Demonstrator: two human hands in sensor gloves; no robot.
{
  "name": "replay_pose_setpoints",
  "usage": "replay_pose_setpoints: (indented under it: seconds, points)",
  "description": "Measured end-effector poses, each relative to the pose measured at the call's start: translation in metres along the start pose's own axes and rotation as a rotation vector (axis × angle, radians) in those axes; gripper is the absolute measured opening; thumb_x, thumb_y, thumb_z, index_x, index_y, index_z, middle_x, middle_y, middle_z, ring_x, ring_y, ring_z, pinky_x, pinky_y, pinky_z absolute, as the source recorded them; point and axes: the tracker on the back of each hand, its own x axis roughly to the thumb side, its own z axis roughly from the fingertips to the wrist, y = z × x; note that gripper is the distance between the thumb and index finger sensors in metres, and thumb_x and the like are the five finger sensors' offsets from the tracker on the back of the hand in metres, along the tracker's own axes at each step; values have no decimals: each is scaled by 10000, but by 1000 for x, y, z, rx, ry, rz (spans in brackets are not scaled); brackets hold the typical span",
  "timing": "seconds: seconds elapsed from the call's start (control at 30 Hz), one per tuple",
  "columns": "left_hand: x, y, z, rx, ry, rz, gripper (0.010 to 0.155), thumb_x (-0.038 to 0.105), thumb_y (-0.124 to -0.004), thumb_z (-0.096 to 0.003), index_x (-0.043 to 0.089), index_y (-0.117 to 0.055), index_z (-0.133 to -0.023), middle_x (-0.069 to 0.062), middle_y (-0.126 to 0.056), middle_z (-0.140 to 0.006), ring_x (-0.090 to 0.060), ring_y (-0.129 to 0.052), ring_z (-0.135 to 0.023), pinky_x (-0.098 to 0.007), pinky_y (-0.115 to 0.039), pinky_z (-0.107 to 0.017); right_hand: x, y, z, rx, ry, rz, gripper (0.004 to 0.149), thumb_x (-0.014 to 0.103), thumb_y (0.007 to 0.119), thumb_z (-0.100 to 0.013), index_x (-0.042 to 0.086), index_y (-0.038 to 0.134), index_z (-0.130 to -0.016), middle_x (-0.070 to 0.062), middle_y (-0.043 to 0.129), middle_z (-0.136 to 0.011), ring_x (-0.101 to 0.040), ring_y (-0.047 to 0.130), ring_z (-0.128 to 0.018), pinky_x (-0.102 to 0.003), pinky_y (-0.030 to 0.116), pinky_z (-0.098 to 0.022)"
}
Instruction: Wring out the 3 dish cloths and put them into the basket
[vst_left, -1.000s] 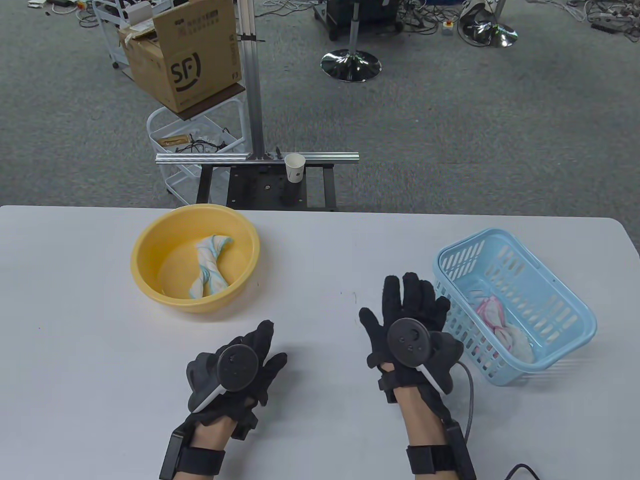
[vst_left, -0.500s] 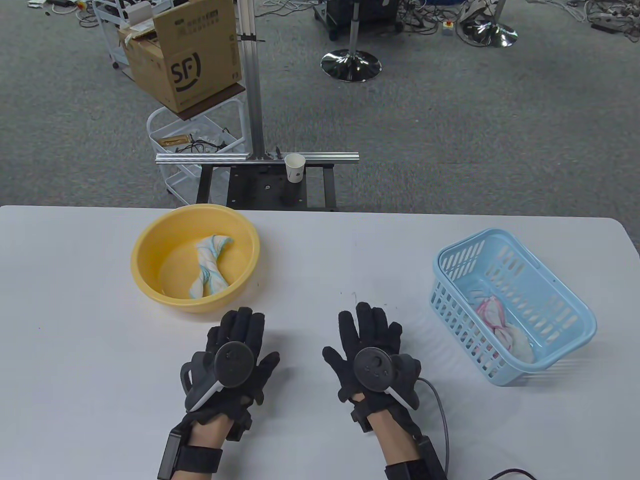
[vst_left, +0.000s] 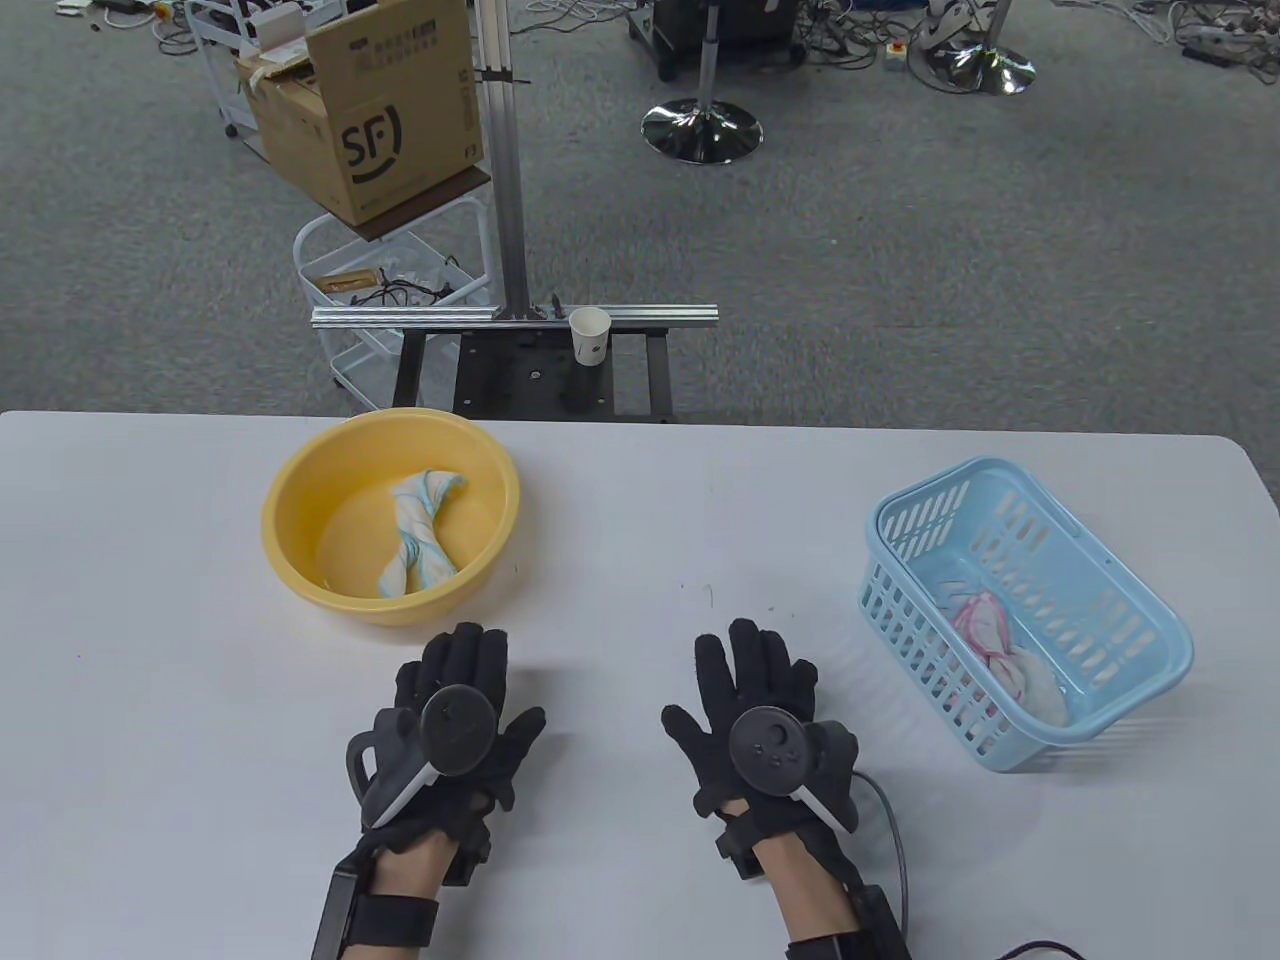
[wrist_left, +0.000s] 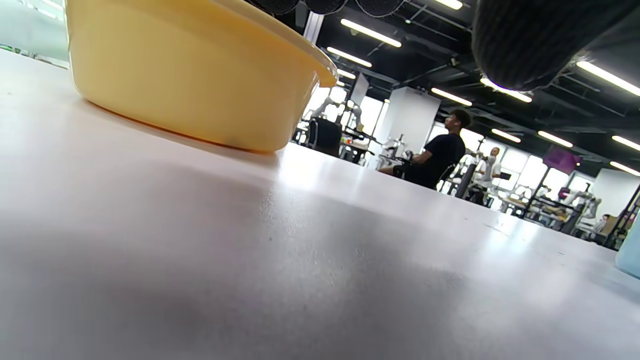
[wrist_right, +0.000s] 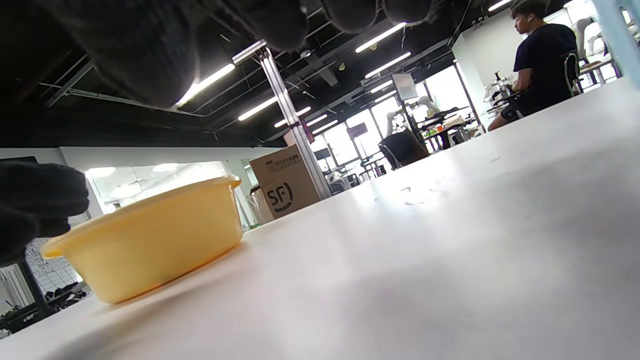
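A twisted white and blue dish cloth (vst_left: 420, 533) lies in the yellow bowl (vst_left: 300, 480) at the table's left. The light blue basket (vst_left: 1140, 600) at the right holds a pink and white cloth (vst_left: 985, 620) and a white one (vst_left: 1040, 690). My left hand (vst_left: 465, 665) lies flat on the table just below the bowl, fingers straight and empty. My right hand (vst_left: 755, 665) lies flat mid-table, left of the basket, holding nothing. The bowl's outer wall (wrist_left: 190, 80) fills the left wrist view and shows again (wrist_right: 150, 240) in the right wrist view.
A paper cup (vst_left: 589, 335) stands on a metal frame beyond the table's far edge. A cardboard box (vst_left: 370, 110) sits on a white cart behind it. A cable (vst_left: 890, 830) trails from my right wrist. A seated person (wrist_left: 435, 155) is far off.
My right hand came away from the basket to the left, then settled flat. My left hand turned palm down and slid a little toward the bowl.
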Motion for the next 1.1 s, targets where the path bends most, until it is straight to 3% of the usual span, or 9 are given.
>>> replay_pose_setpoints:
  seconds: [0.2, 0.37, 0.77, 0.9, 1.1]
  points:
    - [-1, 19, 0, 46, 18, 52, 938, 662, -775, -421, 352, -242, -1127, 107, -194, -1182, -255, -212, -1161, -578, -274, -828, 4, 4, 1, 17, -16, -8, 778, 608, 757, -516, 220, 414, -1097, -165, 302, -1170, -480, 326, -1077, -750, 299, -700]
    - [-9, 37, -13, 13, 90, 124, 947, 656, -775, -441, 362, -192, -1127, 120, -142, -1181, -249, -139, -1163, -573, -238, -828, 7, 5, 1, 20, -33, -9, 778, 607, 756, -517, 217, 414, -1096, -166, 312, -1168, -482, 335, -1076, -749, 309, -700]
    - [-45, 101, -89, -153, 286, 193, 1009, 677, -772, -427, 372, -97, -1112, 131, -41, -1167, -245, -65, -1154, -568, -199, -827, 5, 5, 3, 26, -23, -28, 775, 598, 758, -518, 201, 420, -1093, -177, 338, -1163, -492, 369, -1067, -748, 332, -700]
    - [-56, 102, -116, -213, 349, 222, 1001, 671, -775, -429, 367, -115, -1116, 124, -92, -1171, -249, -97, -1158, -565, -214, -827, 3, 3, 3, 28, -13, -32, 772, 591, 760, -519, 196, 423, -1091, -181, 352, -1160, -497, 394, -1061, -749, 347, -699]
    - [-71, 81, -159, -371, 469, 185, 1002, 670, -779, -430, 359, -120, -1117, 111, -116, -1177, -260, -143, -1160, -563, -241, -828, 0, 2, 3, 35, -2, -31, 770, 584, 763, -518, 189, 430, -1089, -188, 372, -1156, -501, 423, -1055, -750, 364, -697]
